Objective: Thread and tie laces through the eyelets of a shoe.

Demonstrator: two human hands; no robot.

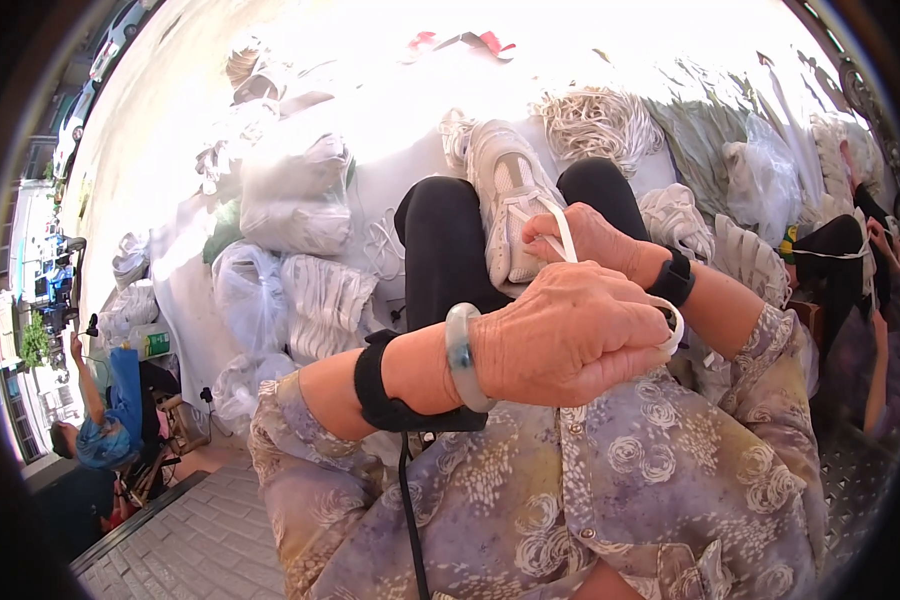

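Note:
A white sneaker [500, 165] sits between my knees, toe pointing toward me. White shoelace [567, 232] runs up from its eyelets. My right hand [592, 243], with a black band on the wrist, is closed on the lace close above the shoe. Nearer to me, my left hand [575, 335] reaches across to the right, its fingers curled round the lace; a loop shows at its fingertips. A pale bangle [462, 355] and a black strap [372, 380] circle that forearm. The hands hide part of the shoe.
A heap of white laces [600, 125] lies beyond my right knee. White bundles [325, 305] and filled plastic bags [300, 190] lie to the left; more laces [675, 220] and a clear bag [760, 175] to the right. People sit at far left [120, 410] and far right [850, 250].

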